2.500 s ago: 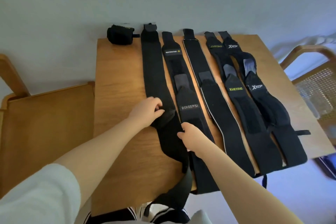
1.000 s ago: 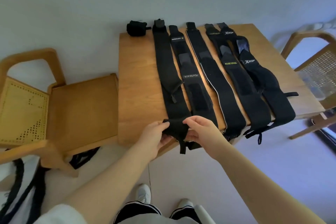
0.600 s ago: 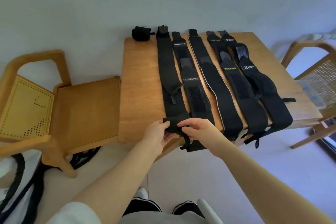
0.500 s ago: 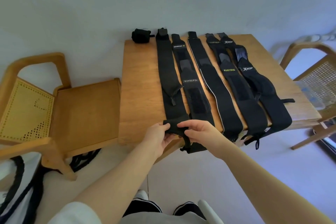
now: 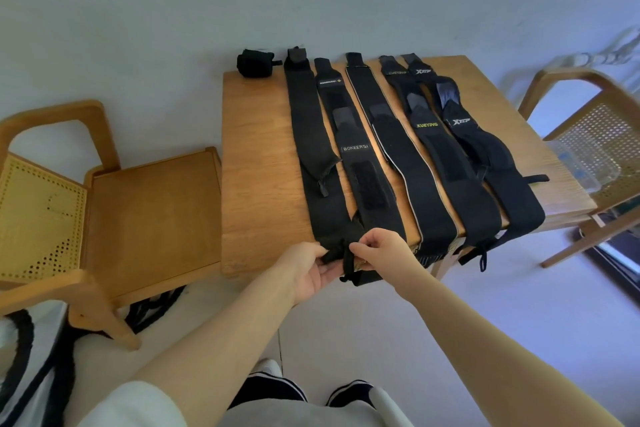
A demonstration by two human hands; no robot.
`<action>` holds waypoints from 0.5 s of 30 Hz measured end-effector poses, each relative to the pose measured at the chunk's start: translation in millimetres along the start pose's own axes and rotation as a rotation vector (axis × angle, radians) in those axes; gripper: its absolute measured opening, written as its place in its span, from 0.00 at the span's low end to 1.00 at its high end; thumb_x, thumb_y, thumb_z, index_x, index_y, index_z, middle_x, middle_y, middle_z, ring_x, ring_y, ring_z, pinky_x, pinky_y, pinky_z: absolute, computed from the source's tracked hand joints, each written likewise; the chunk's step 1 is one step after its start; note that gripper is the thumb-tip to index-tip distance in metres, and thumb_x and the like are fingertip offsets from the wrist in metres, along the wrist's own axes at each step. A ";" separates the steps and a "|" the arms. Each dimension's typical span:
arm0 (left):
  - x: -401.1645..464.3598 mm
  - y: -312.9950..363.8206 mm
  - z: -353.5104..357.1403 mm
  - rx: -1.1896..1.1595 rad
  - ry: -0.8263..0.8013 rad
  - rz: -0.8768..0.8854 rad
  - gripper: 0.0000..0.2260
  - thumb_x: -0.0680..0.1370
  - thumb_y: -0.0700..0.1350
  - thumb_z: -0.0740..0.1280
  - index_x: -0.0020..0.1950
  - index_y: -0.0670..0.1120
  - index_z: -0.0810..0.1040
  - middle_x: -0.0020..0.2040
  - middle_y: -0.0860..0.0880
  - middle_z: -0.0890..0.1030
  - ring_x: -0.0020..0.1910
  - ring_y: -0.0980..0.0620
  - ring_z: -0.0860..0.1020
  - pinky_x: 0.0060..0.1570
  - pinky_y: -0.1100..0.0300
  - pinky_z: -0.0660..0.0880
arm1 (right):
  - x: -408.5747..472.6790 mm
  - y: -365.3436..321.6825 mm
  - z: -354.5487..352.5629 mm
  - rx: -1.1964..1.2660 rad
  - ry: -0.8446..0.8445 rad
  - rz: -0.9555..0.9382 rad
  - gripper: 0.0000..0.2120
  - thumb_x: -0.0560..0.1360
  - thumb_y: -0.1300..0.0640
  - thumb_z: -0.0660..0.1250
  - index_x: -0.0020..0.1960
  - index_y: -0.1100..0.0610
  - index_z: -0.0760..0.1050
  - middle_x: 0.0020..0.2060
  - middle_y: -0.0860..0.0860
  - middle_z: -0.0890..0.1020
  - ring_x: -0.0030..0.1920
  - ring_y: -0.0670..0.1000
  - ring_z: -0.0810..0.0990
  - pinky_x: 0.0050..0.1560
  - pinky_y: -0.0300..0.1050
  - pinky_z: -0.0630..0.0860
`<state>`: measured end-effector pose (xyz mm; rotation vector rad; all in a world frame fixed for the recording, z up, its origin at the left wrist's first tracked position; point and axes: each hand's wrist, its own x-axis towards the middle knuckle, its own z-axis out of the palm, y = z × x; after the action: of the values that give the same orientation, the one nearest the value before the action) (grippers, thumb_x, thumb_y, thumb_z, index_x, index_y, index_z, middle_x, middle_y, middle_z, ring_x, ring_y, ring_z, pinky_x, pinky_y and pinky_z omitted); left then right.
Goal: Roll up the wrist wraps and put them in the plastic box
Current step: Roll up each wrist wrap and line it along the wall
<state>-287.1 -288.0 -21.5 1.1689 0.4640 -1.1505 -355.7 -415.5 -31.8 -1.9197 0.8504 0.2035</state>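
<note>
Since half a second back: little shift — both hands still at near bench edge, left palm now turned more upward under the wrap end.

Left hand (image 5: pixel 308 270) at near end of leftmost wrist wrap (image 5: pixel 311 149), fingers (image 5: pixel 323 255) curled, pinching the folded black end from the left. Right hand (image 5: pixel 381 250) just beside it, thumb and forefinger pinched on the same end from the right; thin loop strap dangling below between the two hands.

Leftmost wrist wrap otherwise flat, running lengthwise across wooden bench (image 5: pixel 259 166) from far edge to near edge. Four more wraps alongside to the right, parallel, touching or overlapping at edges — BOKEERSI wrap (image 5: pixel 356 149), pale-edged wrap (image 5: pixel 408 166), XUEYING wrap (image 5: pixel 440 149), XTEP wrap (image 5: pixel 491 156). Near ends hanging over bench edge.

Rolled wrap (image 5: pixel 254 59) at far left corner of bench, apart from the flat ones.

Plastic box (image 5: pixel 581 163) — clear, on seat of right chair (image 5: pixel 595 128). Left chair (image 5: pixel 104 204) beside bench.
</note>
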 end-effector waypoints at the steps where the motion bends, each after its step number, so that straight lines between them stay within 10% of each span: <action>1: 1.7 -0.1 -0.1 0.028 -0.014 -0.014 0.11 0.81 0.39 0.57 0.59 0.37 0.75 0.47 0.37 0.83 0.45 0.44 0.83 0.44 0.56 0.81 | 0.9 -1.1 0.3 0.006 0.029 0.026 0.05 0.76 0.56 0.67 0.42 0.54 0.73 0.40 0.55 0.82 0.42 0.52 0.83 0.46 0.47 0.82; 4: 7.9 -0.5 -1.4 0.100 -0.037 -0.056 0.17 0.79 0.52 0.64 0.57 0.39 0.77 0.47 0.39 0.84 0.47 0.45 0.83 0.46 0.56 0.80 | 2.7 -3.1 2.7 0.040 0.059 0.074 0.04 0.76 0.60 0.66 0.45 0.55 0.71 0.38 0.54 0.81 0.36 0.49 0.82 0.43 0.45 0.82; 9: 21.0 -5.3 -5.9 0.225 0.093 -0.056 0.10 0.78 0.42 0.66 0.57 0.39 0.76 0.48 0.39 0.83 0.48 0.45 0.83 0.45 0.57 0.80 | 2.3 -4.2 13.4 -0.002 0.018 0.049 0.05 0.77 0.59 0.65 0.44 0.52 0.72 0.38 0.52 0.80 0.34 0.48 0.80 0.37 0.42 0.81; 15: 30.6 3.2 -14.2 0.237 0.109 -0.162 0.03 0.79 0.37 0.63 0.50 0.39 0.75 0.48 0.38 0.83 0.45 0.46 0.82 0.47 0.57 0.79 | 3.7 12.3 14.1 -0.595 0.093 -0.468 0.09 0.79 0.58 0.62 0.55 0.54 0.80 0.66 0.49 0.69 0.65 0.51 0.68 0.61 0.42 0.70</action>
<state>-268.5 -289.6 -49.7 1.4251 0.5236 -1.3123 -357.7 -408.7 -49.5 -2.6442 0.3925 0.0855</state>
